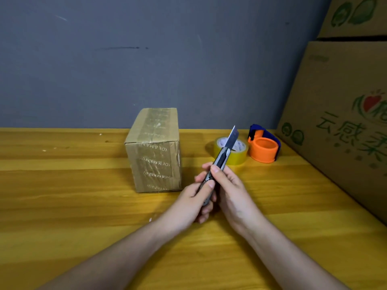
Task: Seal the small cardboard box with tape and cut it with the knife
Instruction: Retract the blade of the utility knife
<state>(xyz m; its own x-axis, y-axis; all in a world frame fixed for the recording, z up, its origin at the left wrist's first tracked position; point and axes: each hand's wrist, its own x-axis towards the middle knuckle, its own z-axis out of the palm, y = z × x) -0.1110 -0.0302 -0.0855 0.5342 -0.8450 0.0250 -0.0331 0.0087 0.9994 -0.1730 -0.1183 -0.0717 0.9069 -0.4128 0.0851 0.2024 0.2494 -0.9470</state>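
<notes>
A small cardboard box (155, 151) stands on the wooden table (73, 206), with printed tape running over its top and front. Just right of the box, both hands hold a utility knife (224, 152) above the table. The blade is extended and points up and away to the right. My left hand (193, 200) grips the lower end of the handle. My right hand (227, 186) grips the handle higher up, thumb lying along it. A roll of yellowish tape (237, 152) lies flat behind the blade.
An orange and blue tape dispenser (264, 146) sits right of the roll. Large printed cardboard cartons (343, 114) are stacked along the table's right side. A grey wall (167, 59) closes off the back.
</notes>
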